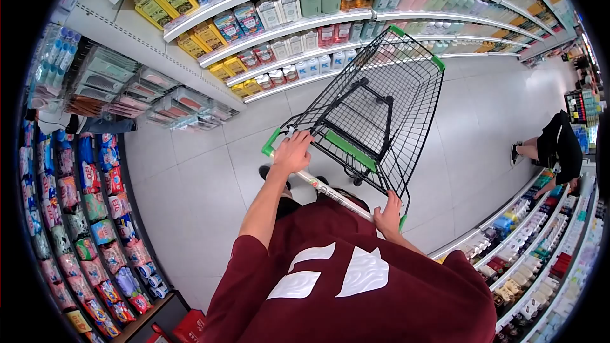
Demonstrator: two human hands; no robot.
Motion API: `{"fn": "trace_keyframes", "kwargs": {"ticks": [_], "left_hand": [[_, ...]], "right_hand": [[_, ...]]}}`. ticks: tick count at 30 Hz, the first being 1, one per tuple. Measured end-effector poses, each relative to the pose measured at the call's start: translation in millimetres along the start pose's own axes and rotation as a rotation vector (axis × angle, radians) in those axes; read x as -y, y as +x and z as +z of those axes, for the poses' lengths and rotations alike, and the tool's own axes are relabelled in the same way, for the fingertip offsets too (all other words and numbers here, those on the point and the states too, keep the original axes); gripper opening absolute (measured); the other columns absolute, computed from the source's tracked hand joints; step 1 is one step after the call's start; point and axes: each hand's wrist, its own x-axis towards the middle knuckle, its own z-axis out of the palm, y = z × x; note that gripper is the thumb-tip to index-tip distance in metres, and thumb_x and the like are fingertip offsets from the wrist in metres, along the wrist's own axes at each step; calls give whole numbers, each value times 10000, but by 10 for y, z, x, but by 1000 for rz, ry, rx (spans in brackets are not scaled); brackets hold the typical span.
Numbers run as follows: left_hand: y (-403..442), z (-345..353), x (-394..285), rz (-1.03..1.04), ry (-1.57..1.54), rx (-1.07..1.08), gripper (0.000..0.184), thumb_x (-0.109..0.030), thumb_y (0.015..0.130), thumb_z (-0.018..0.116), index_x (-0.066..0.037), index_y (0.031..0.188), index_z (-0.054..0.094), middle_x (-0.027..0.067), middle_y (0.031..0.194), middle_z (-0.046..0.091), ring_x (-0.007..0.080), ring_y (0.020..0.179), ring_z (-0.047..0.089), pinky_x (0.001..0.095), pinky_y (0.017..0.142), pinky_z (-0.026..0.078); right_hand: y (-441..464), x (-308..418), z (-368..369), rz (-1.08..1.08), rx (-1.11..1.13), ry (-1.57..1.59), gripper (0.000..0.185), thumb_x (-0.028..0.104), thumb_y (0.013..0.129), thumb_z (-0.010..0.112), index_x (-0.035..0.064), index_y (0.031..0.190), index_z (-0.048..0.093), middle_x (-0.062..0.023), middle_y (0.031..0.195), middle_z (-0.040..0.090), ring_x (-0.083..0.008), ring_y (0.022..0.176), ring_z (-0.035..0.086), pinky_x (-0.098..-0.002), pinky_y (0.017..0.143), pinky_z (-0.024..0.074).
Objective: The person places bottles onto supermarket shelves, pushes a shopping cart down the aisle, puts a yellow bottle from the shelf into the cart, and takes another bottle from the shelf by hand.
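Note:
A black wire shopping cart [416, 98] with green corner pieces stands in front of me, its basket holding nothing that I can see. My left hand [293, 151] is wrapped round the left end of the cart's pale handlebar [330, 195], close to a green end cap [272, 142]. Toward the bar's other end, my right hand [388, 215] is closed on it near the right green cap. Part of the bar's right side is hidden by that hand and my maroon shirt.
Shelves of bottles [289, 7] curve along the far side. Packaged goods fill a rack [95, 209] at left, and hanging packs [184, 105] jut out nearby. Another person [558, 143] in black bends toward the right-hand shelves [530, 267]. Grey tiled floor [190, 184] surrounds the cart.

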Motion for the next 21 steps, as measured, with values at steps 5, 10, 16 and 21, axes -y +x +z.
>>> {"fn": "trace_keyframes", "kwargs": {"ticks": [5, 10, 16, 21], "left_hand": [[219, -107, 170, 25, -15, 30, 383, -119, 780, 580, -126, 1164, 571, 54, 1233, 556, 233, 1216, 514, 423, 962, 461], [472, -257, 342, 66, -12, 60, 385, -145, 805, 568, -129, 1189, 587, 52, 1220, 572, 220, 1216, 524, 427, 974, 454], [897, -431, 661, 155, -23, 83, 392, -141, 812, 560, -132, 1201, 608, 38, 1191, 573, 199, 1221, 513, 425, 979, 449], [1176, -501, 918, 245, -8, 103, 387, -161, 814, 585, -139, 1199, 614, 33, 1186, 570, 194, 1240, 486, 421, 983, 446]], "right_hand": [[68, 156, 117, 33, -45, 4, 622, 104, 791, 588, 2, 1376, 402, -174, 1433, 429, -368, 1342, 374, -449, 1094, 376], [159, 399, 236, 74, -89, -3, 607, 106, 795, 598, 3, 1360, 404, -169, 1423, 444, -375, 1332, 388, -462, 1074, 396], [313, 739, 482, 93, -173, -8, 603, 97, 790, 579, -16, 1359, 411, -219, 1373, 475, -403, 1298, 404, -465, 1094, 359], [421, 1022, 663, 102, -263, -10, 673, 72, 784, 548, -21, 1428, 376, -241, 1415, 461, -414, 1331, 407, -458, 1127, 340]]}}
